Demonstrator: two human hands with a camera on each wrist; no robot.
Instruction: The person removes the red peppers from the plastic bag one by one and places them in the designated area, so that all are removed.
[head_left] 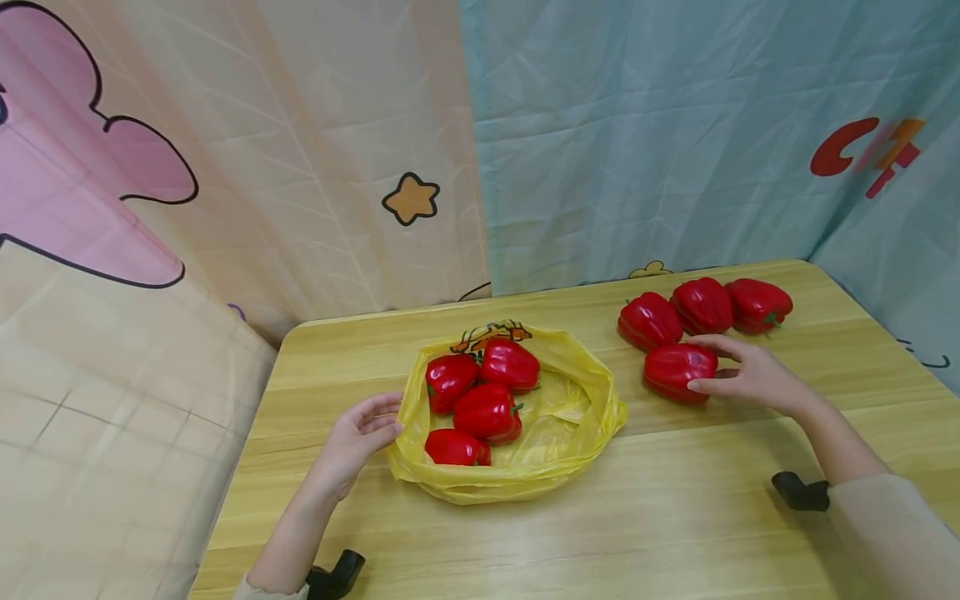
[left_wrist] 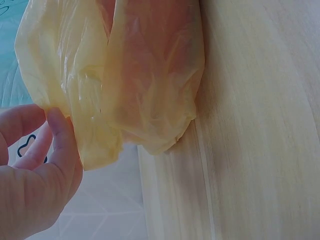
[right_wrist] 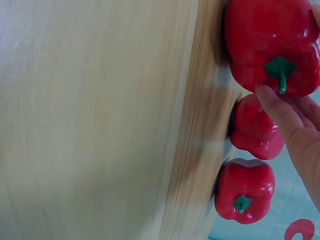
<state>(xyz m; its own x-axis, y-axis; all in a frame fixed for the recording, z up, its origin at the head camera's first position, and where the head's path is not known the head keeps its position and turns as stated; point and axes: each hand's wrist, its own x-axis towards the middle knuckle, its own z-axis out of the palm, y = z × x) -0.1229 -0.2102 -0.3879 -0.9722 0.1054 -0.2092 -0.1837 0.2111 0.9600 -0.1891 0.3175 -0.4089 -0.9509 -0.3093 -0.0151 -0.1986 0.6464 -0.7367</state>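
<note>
My left hand pinches the left rim of a yellow plastic bag between thumb and fingers. In the left wrist view the thin bag hangs from those fingertips. The bag lies wide-mouthed on the table, with several red bell peppers inside, mostly in its left half. To the right of the bag, my right hand holds another red bell pepper by its right end, thumb in front and fingers behind. The right wrist view shows the thumb beside this pepper's green stem; the other fingers are partly hidden.
Three more red bell peppers sit in a row at the back right of the wooden table, just behind the held one. Printed curtains hang along the table's back and sides. A black wrist mount shows beneath the right forearm.
</note>
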